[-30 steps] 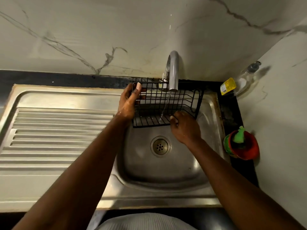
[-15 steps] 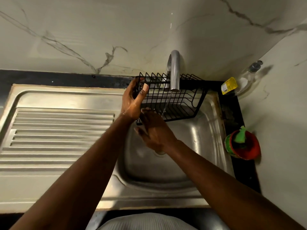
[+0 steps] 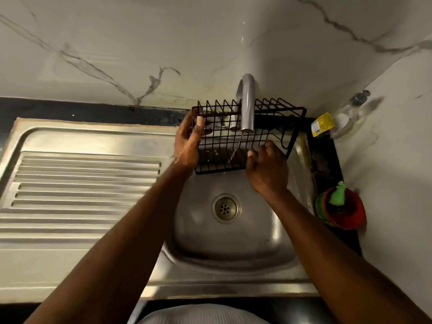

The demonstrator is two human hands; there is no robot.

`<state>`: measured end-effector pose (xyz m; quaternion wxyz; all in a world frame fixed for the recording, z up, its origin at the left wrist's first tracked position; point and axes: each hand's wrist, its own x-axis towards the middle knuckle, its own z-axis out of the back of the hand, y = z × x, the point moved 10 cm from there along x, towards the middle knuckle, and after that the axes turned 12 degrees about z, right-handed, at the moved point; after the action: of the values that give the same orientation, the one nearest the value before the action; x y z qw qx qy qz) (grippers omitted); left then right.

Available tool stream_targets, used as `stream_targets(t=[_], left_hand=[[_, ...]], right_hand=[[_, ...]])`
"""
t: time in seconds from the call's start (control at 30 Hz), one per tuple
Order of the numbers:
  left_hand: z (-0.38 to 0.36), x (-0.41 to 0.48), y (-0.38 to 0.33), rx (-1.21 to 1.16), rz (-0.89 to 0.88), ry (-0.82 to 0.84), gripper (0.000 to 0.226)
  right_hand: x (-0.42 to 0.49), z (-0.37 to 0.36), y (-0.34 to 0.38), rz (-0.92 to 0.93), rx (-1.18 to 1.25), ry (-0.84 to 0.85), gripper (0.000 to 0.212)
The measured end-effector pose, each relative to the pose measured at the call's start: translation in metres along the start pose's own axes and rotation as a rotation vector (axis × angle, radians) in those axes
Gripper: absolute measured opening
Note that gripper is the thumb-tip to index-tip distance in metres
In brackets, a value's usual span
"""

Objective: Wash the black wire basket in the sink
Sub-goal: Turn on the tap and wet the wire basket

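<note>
Over the far part of the steel sink (image 3: 238,258), under the spout of the grey tap (image 3: 247,106), hangs the black wire basket (image 3: 236,139), lifted clear of the basin floor and tilted so its open side faces the camera. A thin stream of water falls from the spout through the wires near the basket's middle.

At the basket's left end, the left hand (image 3: 188,143) is clamped on the wire frame, thumb hooked over a far bar and palm pressed along the side. At the near right of the basket, the right hand (image 3: 267,168) lies against the lower wires, fingers curled onto them and closed on the near edge. Between the two hands runs the basket's wire floor, with the stream landing just left of the right hand.

Below, the drain (image 3: 225,208) sits in the basin, well apart from the basket. Left of the basin lies the ribbed draining board (image 3: 79,190). On the dark counter to the right stand a clear bottle with a yellow label (image 3: 336,121), far, and a red bowl holding a green scrubber (image 3: 342,208), nearer.
</note>
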<state>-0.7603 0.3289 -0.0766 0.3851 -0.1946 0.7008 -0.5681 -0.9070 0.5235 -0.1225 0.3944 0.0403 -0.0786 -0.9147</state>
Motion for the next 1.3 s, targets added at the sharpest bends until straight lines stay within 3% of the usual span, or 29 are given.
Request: stream_targets(t=[0.07, 0.17, 0.43, 0.57, 0.67, 0.8, 0.9, 0.97, 1.07, 1.17, 1.23, 1.3], left_hand=[[-0.002, 0.0, -0.001, 0.009, -0.019, 0.012, 0.093], [-0.003, 0.002, 0.003, -0.001, -0.028, 0.028, 0.112], [0.001, -0.001, 0.017, 0.081, -0.012, -0.021, 0.102], [0.001, 0.001, 0.016, 0.103, -0.017, 0.016, 0.097], [0.003, 0.0, 0.004, 0.058, -0.041, 0.067, 0.087], [-0.004, -0.001, -0.006, 0.079, -0.074, 0.12, 0.076], [-0.001, 0.003, -0.006, 0.028, -0.057, 0.081, 0.083], [0.001, 0.005, -0.004, 0.025, -0.052, 0.074, 0.086], [0.007, 0.007, 0.004, 0.052, -0.027, 0.057, 0.097], [0.01, 0.007, 0.014, 0.01, 0.036, -0.005, 0.107], [0.009, 0.01, 0.017, 0.072, 0.049, -0.028, 0.099], [0.007, 0.013, 0.016, 0.183, 0.023, -0.022, 0.085]], right_hand=[[-0.008, -0.021, 0.014, -0.066, 0.028, 0.134, 0.094], [-0.019, -0.036, 0.045, -0.011, 0.042, 0.206, 0.101], [-0.047, -0.028, 0.168, 0.572, 0.229, 0.225, 0.068], [-0.047, -0.025, 0.141, 0.681, 0.219, 0.326, 0.063], [-0.036, -0.019, 0.075, 0.608, 0.225, 0.298, 0.059], [-0.037, -0.018, 0.038, 0.503, -0.007, 0.197, 0.064], [-0.041, -0.008, 0.024, 0.211, 0.005, 0.033, 0.082], [-0.042, -0.02, 0.023, 0.057, 0.079, 0.082, 0.092], [-0.045, -0.042, 0.053, -0.025, 0.147, 0.244, 0.108], [-0.046, -0.023, 0.123, 0.243, 0.146, 0.12, 0.099], [-0.053, -0.013, 0.174, 0.517, 0.261, 0.061, 0.078], [-0.057, -0.012, 0.191, 0.646, 0.375, 0.106, 0.077]])
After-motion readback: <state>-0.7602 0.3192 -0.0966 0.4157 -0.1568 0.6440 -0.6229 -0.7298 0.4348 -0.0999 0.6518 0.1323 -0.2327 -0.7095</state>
